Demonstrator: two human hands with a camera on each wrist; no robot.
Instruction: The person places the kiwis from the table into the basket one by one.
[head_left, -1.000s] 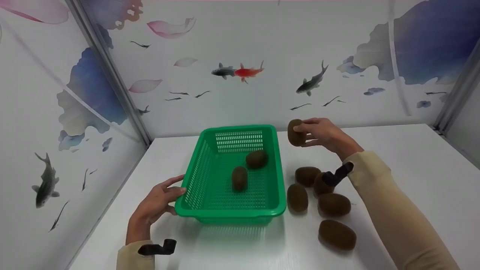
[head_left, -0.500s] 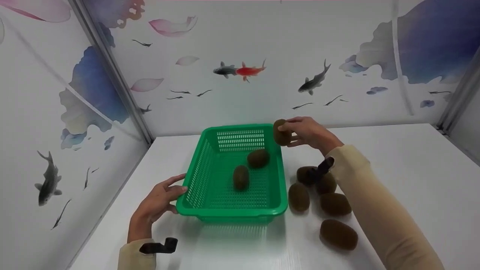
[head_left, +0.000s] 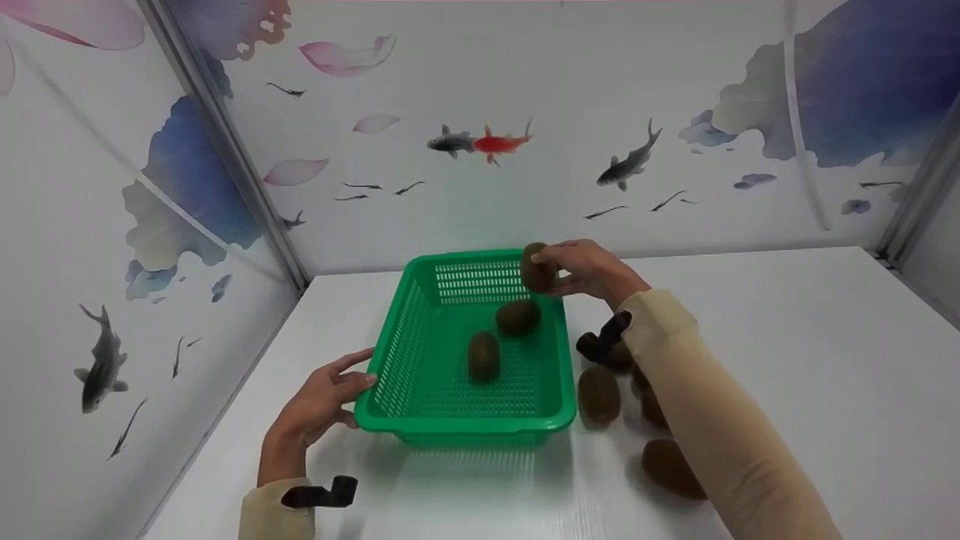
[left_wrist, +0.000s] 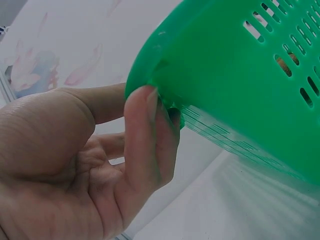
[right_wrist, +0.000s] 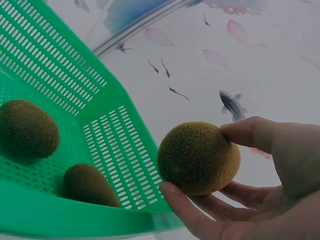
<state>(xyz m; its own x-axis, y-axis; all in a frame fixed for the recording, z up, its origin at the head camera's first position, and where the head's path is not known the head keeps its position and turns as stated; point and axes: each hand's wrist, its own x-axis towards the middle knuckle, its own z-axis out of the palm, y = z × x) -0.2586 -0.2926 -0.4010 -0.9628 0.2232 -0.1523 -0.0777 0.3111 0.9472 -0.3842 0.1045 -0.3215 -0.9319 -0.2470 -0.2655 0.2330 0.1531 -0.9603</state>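
In the head view my right hand [head_left: 592, 268] pinches a brown fuzzy kiwi [head_left: 537, 268] between thumb and fingers, over the right rim near the back corner of a green plastic basket [head_left: 465, 426]. The right wrist view shows that kiwi [right_wrist: 199, 159] held clear of the basket wall. Two more kiwis [head_left: 484, 356] lie apart on the basket floor. My left hand [head_left: 319, 401] grips the basket's left side; up close, its fingers [left_wrist: 140, 135] are bent against the rim.
Several kiwis [head_left: 598, 396] lie on the white table [head_left: 795, 337] right of the basket, some partly hidden by my right sleeve [head_left: 720, 397]. A wall [head_left: 525, 210] printed with fish and petals stands behind, another at the left.
My right hand has carried its kiwi leftward, from beside the basket to above its right rim. The right forearm now covers more of the table kiwis. The left hand stays on the basket.
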